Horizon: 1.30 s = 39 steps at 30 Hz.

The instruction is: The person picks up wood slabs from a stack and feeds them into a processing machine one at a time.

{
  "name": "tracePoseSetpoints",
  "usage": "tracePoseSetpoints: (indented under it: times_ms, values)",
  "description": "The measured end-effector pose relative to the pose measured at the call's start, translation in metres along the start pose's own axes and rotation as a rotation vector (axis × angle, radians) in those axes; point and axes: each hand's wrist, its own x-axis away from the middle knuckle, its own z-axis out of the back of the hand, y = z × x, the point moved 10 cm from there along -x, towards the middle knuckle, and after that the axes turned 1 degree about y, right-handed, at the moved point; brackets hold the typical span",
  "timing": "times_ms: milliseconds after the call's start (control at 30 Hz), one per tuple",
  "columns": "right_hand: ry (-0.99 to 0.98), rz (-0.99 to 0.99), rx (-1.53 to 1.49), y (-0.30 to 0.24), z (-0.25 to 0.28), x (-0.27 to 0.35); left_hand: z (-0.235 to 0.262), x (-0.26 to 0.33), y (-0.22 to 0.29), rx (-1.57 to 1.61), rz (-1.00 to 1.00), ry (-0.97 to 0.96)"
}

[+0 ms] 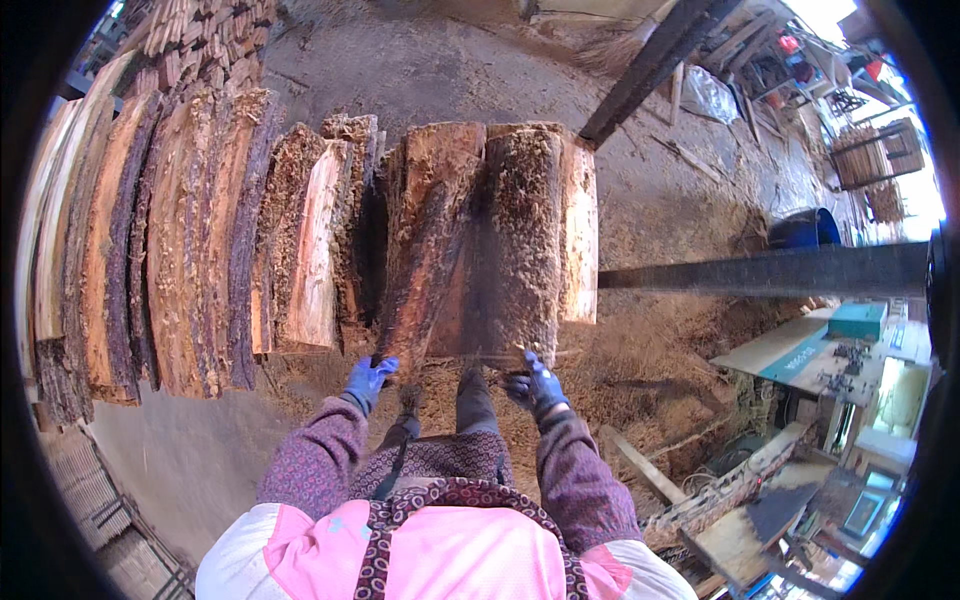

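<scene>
In front of me lies a pile of rough timber slabs coated in sawdust. A reddish-brown, bark-edged slab [428, 275] leans slantwise across it, and my left hand [368, 384], in a blue glove, closes around its near end. Beside it, to the right, is a broad slab thick with sawdust [527, 230]. My right hand [541, 387], also gloved in blue, grips this slab's near end, with the thumb up against it and the fingers curled below. A paler slab [579, 230] shows at the pile's right side.
More bark-edged slabs [190, 240] stand in a long row to the left. Small wood pieces [205, 45] are heaped behind them. A dark metal beam [770, 270] runs to the right, above a sawdust-strewn floor [660, 350]. Machinery with a teal box [857, 321] stands at the right.
</scene>
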Motion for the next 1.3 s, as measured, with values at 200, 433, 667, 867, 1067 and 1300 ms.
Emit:
tracePoseSetpoints:
  times_ms: [200,433,667,867,1067,1300]
  values:
    - [0.019,0.063,0.23,-0.042,0.038,0.031,-0.109,0.025,0.164,-0.196,-0.362,0.016]
    - [-0.055,0.465,0.447,-0.092,0.01,0.06,-0.244,-0.051,0.137,0.004,0.192,-0.056]
    - [0.435,0.945,1.711,-0.14,-0.017,0.088,-0.243,-0.077,0.094,0.031,0.14,-0.149]
    - [-0.101,0.695,0.581,-0.109,0.017,0.003,-0.246,-0.078,0.092,0.025,0.298,-0.257]
    - [-0.256,0.667,0.347,-0.152,-0.017,0.064,-0.26,-0.042,0.152,0.1,0.078,-0.442]
    - [-0.155,0.811,0.618,-0.158,-0.07,0.152,-0.282,-0.027,0.167,0.823,0.303,-0.634]
